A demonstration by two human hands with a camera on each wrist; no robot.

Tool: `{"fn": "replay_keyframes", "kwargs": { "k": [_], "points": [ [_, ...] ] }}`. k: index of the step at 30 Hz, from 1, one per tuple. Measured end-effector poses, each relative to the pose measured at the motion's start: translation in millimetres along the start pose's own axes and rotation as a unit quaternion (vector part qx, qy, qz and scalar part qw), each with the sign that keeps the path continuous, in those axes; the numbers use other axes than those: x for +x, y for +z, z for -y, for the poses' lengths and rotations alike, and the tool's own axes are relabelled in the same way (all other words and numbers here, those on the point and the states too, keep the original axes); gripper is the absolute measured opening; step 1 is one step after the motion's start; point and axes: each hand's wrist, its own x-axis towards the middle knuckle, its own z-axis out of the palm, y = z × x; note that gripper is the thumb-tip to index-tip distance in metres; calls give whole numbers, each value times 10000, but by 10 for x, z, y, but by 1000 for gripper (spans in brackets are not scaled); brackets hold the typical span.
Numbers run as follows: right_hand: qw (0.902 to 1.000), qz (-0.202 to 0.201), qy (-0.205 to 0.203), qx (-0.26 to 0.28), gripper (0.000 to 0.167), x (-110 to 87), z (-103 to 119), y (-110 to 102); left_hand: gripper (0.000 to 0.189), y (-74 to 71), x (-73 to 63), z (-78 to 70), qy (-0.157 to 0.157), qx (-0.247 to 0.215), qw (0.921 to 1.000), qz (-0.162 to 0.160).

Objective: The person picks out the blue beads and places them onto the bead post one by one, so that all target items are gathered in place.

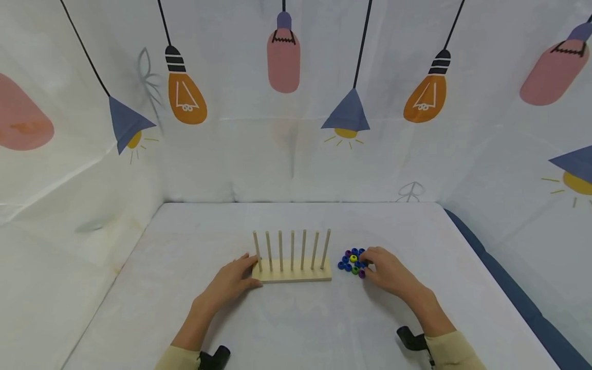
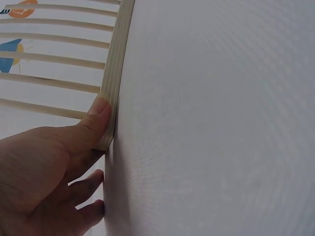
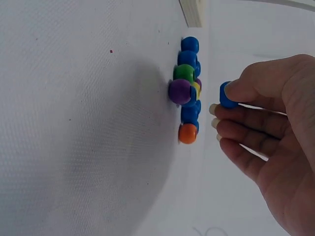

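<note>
A pale wooden base (image 1: 292, 275) with a row of several upright pegs (image 1: 292, 250) stands on the table. My left hand (image 1: 233, 277) grips the base's left end, with the thumb (image 2: 100, 109) along its front edge. To the right of the base lies a cluster of round beads (image 1: 348, 267), mostly blue, with some purple, green, yellow and orange. My right hand (image 1: 392, 272) is over the right side of this cluster. In the right wrist view it pinches a blue bead (image 3: 227, 95) between thumb and finger, apart from the other beads. All the pegs are bare.
The white table (image 1: 296, 329) reaches back to a white cloth wall (image 1: 259, 159) printed with lamps. A dark blue strip (image 1: 504, 288) runs along the table's right edge. Black wrist mounts (image 1: 410, 339) sit at both sleeves.
</note>
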Motion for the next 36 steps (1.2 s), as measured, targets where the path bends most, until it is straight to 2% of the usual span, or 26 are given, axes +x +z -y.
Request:
{"fn": "replay_keyframes", "kwargs": {
  "k": [12,20,25,32,36],
  "points": [
    [9983,-481,-329,91,23,39,127,-56,67,-36,37,24,77,-19,10000,11],
    [9926,-862,-643,559,25,115,192,-46,66,-55,31,21,26,-26,10000,41],
    [9890,-960,-827,769,26,139,217,-57,66,-52,21,13,28,19,10000,42],
    [9817,-1403,-940,881,24,139,279,-226,67,-31,9,-8,35,51,10000,47],
    [9807,-1480,-938,872,24,159,326,-341,67,-19,12,-6,-2,62,10000,26]
  ]
}}
